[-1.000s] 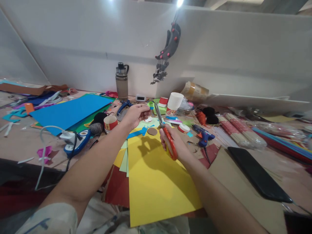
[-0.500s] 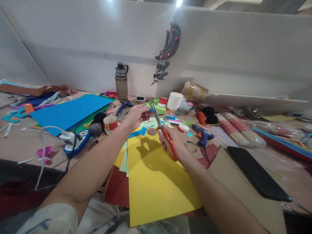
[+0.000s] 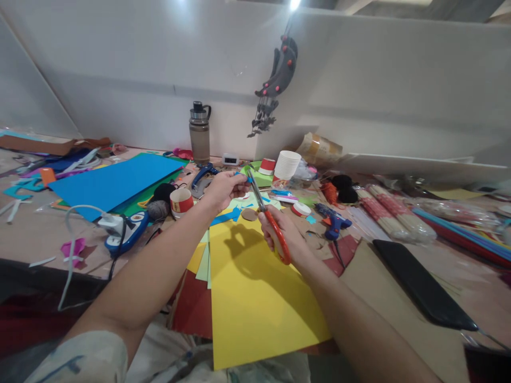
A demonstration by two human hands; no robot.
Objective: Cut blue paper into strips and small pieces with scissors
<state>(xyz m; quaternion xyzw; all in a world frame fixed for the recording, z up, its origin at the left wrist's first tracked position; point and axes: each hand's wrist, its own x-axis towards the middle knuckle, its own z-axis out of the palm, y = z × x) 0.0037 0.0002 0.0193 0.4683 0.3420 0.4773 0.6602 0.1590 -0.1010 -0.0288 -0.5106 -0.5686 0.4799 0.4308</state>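
Observation:
My right hand (image 3: 284,234) grips red-handled scissors (image 3: 268,217), blades pointing up and left. The blade tips meet a small blue scrap (image 3: 244,176) pinched in the fingers of my left hand (image 3: 223,189). Both hands hover above a large yellow paper sheet (image 3: 255,298) lying on the table in front of me. A brown paper circle (image 3: 249,214) and a blue paper strip (image 3: 225,217) lie just beyond the yellow sheet.
A big blue sheet (image 3: 114,183), a glue gun (image 3: 333,222), a red-banded tape roll (image 3: 181,201), a grey bottle (image 3: 199,133), white cups (image 3: 286,165), stick bundles (image 3: 389,213) and a black tablet (image 3: 423,290) surround the work spot. A grey hanging ornament (image 3: 275,80) dangles on the wall.
The scissors' blades tilted left and reached the scrap in my left hand. My left hand shifted slightly right toward the blades.

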